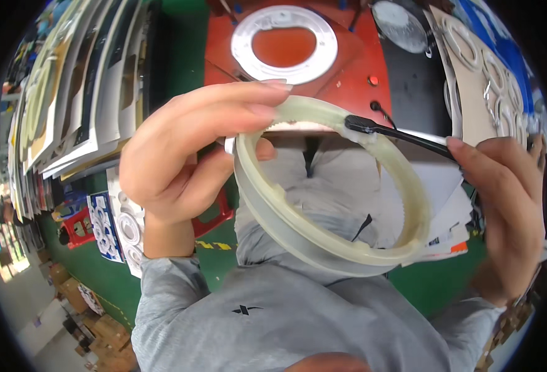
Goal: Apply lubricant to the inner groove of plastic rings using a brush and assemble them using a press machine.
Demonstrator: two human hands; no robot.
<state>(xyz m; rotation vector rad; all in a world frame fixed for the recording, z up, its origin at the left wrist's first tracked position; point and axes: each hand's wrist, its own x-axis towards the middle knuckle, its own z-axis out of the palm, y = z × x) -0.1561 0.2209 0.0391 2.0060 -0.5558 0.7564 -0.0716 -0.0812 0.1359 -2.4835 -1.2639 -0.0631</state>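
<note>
My left hand [187, 149] grips the upper left rim of a large, pale yellow-green plastic ring [323, 239], fingers outside and thumb within. The ring is tilted in front of my body, with fine teeth along its inner wall. In my right hand [506, 192] is a slim black toothbrush-like brush [410, 137], pinched at its far end. Its broad head rests on the ring's upper right inner wall, where a whitish smear [360, 135] shows. The bristles are hidden from view.
Beyond the ring, a white metal ring [320, 67] lies on a red mat [360, 68]. Stacked sheets [94, 93] stand at left; bagged pale rings on cardboard [481, 80] are at right. A clear round bag [399, 26] lies at the back, and a red stool [214, 214] stands below.
</note>
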